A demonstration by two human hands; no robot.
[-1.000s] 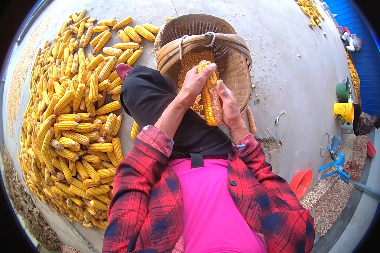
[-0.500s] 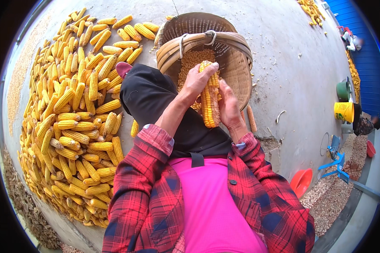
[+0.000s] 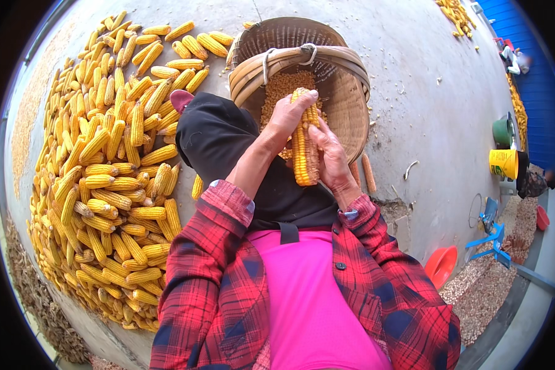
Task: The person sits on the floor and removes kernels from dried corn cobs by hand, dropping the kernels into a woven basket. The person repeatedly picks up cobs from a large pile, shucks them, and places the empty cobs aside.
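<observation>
A yellow ear of corn (image 3: pixel 302 161) stands nearly upright in the view between my two hands, over my dark-trousered leg. Its right side looks rough and bare of kernels, while rows of kernels still cover the left. My left hand (image 3: pixel 285 116) wraps the upper part, thumb near the tip. Against the bare side, my right hand (image 3: pixel 333 159) presses with its thumb on the ear; its other fingers are partly hidden behind. Just beyond is a woven bamboo basket (image 3: pixel 350 118) with a bent-wood handle. Loose kernels (image 3: pixel 285 90) lie inside it.
A large heap of corn ears (image 3: pixel 114 203) spreads across the floor on the left. Bare cobs (image 3: pixel 368 172) lie right of the basket. Farther right are a red basin (image 3: pixel 441 266), a yellow bucket (image 3: pixel 503 163), a green bucket (image 3: pixel 501 132) and a blue stand (image 3: pixel 492 244).
My right hand has shifted slightly up and left, its thumb now against the ear. My left hand keeps its grip, and the ear has barely moved.
</observation>
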